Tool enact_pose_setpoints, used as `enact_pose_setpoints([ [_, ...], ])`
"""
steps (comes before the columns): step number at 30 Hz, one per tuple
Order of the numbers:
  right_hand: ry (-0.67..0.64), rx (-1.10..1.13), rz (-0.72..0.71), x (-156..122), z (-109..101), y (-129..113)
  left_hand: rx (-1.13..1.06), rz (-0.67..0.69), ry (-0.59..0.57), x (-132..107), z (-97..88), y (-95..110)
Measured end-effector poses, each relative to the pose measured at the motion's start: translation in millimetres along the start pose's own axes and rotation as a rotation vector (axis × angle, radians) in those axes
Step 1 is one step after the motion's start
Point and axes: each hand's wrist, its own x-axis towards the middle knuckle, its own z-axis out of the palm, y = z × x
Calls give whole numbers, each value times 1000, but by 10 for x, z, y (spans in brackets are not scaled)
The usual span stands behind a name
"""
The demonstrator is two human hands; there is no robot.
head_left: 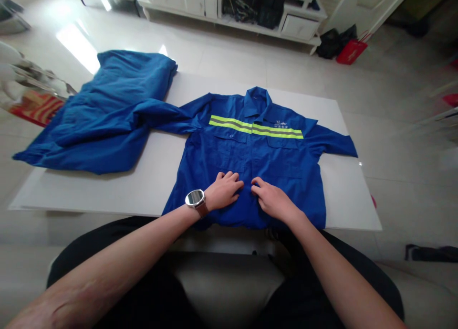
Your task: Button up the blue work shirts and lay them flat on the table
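Observation:
A blue work jacket [229,152] lies front up on the white table, with its collar away from me and its sleeves out to the sides. A yellow-green and grey reflective band [275,131] crosses the chest, above two flapped pockets. My left hand [225,190] rests on the lower front, just left of the middle seam, its fingers slightly bent and apart. Right of that seam, my right hand [270,197] has its fingers curled in a pinch on the fabric near the front edge. A watch [195,198] is on my left wrist.
A folded blue garment [118,90] lies on the left of the white table [352,190], touching the jacket's sleeve. A white cabinet [182,2] stands beyond, with a red bag [351,51] and black bags on the floor beside it. A red patterned item [36,107] is at far left.

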Motion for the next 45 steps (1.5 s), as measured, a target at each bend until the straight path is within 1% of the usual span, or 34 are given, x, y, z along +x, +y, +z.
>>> enact_pose_setpoints([
  [6, 22, 96, -6, -37, -75, 74, -104, -3, -69, 223, 75, 222],
  [10, 51, 155, -14, -97, -91, 189, -168, -14, -48, 325, 167, 336],
  [14, 100, 155, 26, -135, -91, 254, -171, -20, -25, 386, 266, 388],
  [17, 118, 130, 25, -136, -105, 236, -199, -52, 3, 425, 305, 386],
  [19, 134, 126, 12, -132, -125, 207, -276, -82, 15, 444, 289, 372],
  [21, 161, 144, 1, -128, -147, 177, -394, -117, 35, 447, 240, 353],
  [23, 197, 194, 2, -122, -163, 154, -524, -137, 82, 434, 180, 333],
  [25, 235, 260, 32, -113, -170, 139, -654, -140, 122, 414, 137, 312],
  [27, 262, 311, 82, -106, -170, 133, -782, -148, 130, 399, 122, 292],
  [31, 277, 348, 158, -119, -166, 132, -1020, -174, 95, 412, 120, 260],
  [35, 295, 358, 196, -150, -158, 136, -1138, -175, 39, 454, 98, 231],
  [39, 275, 379, 162, -140, -155, 141, -1246, -192, 4, 477, 123, 204],
  [42, 236, 363, 136, -119, -172, 141, -1332, -227, -9, 477, 155, 196],
  [45, 213, 344, 136, -109, -184, 141, -1393, -277, -38, 469, 138, 213],
])
